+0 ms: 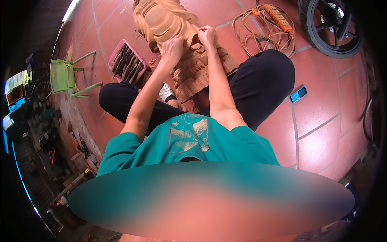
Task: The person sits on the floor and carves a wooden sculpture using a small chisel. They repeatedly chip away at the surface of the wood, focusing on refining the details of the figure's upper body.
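A brown carved wooden statue [161,20] with smooth folds lies on the floor between my legs. Its lower part, a rough, deeply cut base [203,72], points toward me. My left hand [172,49] is closed against the middle of the carving, its fingers curled down and mostly hidden. Just to the right, my right hand [207,37] is closed in a pinch over the carving's edge. A small dark brown patch [196,39] shows between the two hands; whether it is a held piece or a hollow in the wood I cannot tell.
Left of the statue stands a pink basket [144,69] of dark, stick-like pieces. Farther left is a green plastic chair [60,76]. An orange power strip [277,18] with coiled cord [242,34], a motorcycle wheel [308,38] and a blue keypad phone [298,94] are to the right.
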Available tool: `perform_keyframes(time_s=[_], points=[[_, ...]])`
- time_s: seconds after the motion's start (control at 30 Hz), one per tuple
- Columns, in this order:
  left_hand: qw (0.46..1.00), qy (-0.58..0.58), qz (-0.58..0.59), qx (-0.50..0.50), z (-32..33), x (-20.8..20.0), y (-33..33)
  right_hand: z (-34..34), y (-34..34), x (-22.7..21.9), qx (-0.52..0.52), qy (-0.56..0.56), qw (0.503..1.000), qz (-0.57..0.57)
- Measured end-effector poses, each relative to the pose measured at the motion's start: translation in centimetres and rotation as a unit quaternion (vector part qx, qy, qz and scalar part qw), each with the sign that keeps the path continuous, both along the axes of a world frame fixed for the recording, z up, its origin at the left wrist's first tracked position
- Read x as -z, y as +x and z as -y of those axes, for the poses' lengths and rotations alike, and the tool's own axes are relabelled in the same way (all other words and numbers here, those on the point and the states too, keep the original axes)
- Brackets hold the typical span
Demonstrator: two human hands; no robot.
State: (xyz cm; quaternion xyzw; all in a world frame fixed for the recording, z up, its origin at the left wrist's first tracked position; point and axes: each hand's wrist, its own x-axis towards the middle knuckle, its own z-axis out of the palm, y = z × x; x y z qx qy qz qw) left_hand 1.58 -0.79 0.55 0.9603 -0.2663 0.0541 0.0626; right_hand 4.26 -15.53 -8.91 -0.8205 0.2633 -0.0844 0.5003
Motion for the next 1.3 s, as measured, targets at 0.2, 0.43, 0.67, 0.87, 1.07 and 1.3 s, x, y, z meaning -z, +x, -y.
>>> perform_keyframes(time_s=[0.2, 0.43, 0.67, 0.87, 1.07, 1.3], points=[[0.998, 0.047, -0.035, -0.02, 1.6, 1.1, 3.8, -0.3, -0.1, -0.3, 0.005, 0.045, 0.998, 0.037], [0.989, -0.115, -0.088, -0.04, -1.1, -2.0, -4.2, 0.3, 0.0, -0.2, 0.015, 0.036, 0.999, 0.033], [0.998, -0.027, -0.035, -0.035, 1.2, 1.4, 4.3, -0.4, -0.5, -1.1, -0.012, 0.04, 0.998, 0.043], [0.996, -0.015, -0.069, -0.047, -0.6, -0.1, -0.6, 0.8, -0.5, -0.7, -0.038, 0.044, 0.998, -0.002], [0.993, -0.025, -0.102, -0.06, -1.3, -2.7, -3.3, 0.8, -0.6, -0.9, -0.041, 0.019, 0.999, -0.019], [0.998, 0.022, -0.045, -0.028, 1.1, 1.5, 4.9, -0.1, -0.8, -1.7, -0.05, 0.05, 0.997, 0.024]])
